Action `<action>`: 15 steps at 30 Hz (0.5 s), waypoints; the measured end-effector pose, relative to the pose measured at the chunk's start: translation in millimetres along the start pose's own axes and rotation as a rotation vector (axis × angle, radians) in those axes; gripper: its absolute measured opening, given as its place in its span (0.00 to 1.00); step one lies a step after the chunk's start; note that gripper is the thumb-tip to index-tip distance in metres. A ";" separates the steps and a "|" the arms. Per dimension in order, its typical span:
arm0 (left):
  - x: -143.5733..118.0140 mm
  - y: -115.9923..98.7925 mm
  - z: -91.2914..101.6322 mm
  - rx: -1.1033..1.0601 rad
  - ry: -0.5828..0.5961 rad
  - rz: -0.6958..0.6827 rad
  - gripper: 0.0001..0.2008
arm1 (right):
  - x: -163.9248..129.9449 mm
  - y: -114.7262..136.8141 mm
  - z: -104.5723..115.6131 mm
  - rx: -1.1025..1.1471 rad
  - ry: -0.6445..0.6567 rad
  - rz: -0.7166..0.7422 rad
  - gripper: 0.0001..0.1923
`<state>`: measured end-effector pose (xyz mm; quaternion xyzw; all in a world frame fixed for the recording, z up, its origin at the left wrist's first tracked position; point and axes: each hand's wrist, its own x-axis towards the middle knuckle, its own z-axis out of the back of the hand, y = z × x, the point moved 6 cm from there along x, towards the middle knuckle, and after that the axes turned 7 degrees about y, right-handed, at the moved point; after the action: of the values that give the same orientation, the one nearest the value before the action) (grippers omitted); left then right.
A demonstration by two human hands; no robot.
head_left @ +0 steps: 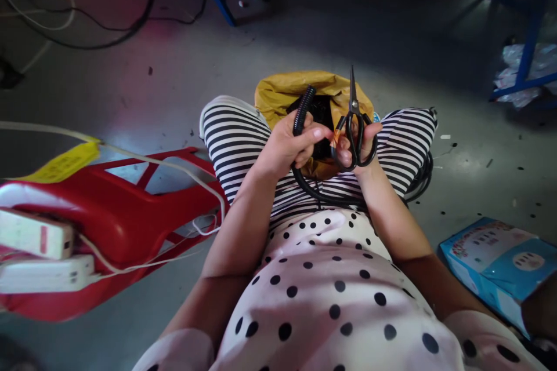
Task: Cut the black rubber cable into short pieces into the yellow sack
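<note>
The left hand (289, 148) is closed around a bendy, light black cable (303, 109) over the lap, best held near its ribbed end, while the right hand (363, 145) grips sharp black scissors (354, 122), fingers probably through the loops.

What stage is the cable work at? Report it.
Done: nothing finished shows. In hand: the left hand grips a black cable by its ribbed end, and the right hand holds black scissors, blades shut, pointing up. Left: the cable's long loop lies uncut across the lap.
</note>
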<state>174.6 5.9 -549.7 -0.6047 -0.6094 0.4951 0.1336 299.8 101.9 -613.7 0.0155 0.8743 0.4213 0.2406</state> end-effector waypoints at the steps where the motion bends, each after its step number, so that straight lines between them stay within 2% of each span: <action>1: -3.0 -1.6 -4.1 0.007 0.000 0.004 0.29 | -1.0 1.8 -2.7 0.024 0.003 0.044 0.46; 3: -3.4 -2.4 -9.8 0.014 0.016 0.005 0.28 | -4.5 6.4 -10.2 0.080 0.020 0.135 0.44; 7: 6.3 0.0 -15.3 0.010 0.059 0.001 0.28 | -10.9 9.2 -26.9 0.067 0.067 0.107 0.42; 9: 10.1 1.2 -17.6 0.005 0.074 -0.004 0.29 | -12.8 7.3 -28.9 0.023 0.026 0.049 0.42; 13: 10.0 1.3 -19.8 0.005 0.089 -0.039 0.31 | -14.3 0.7 -19.9 -0.042 -0.134 -0.017 0.38; 15: 7.6 -0.2 -16.1 -0.006 0.062 -0.065 0.30 | -13.3 -1.2 -15.7 -0.060 -0.138 -0.015 0.36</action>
<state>185.0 19.7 -545.2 -0.5999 -0.6258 0.4698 0.1667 304.9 86.5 -600.8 0.0309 0.8428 0.4433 0.3037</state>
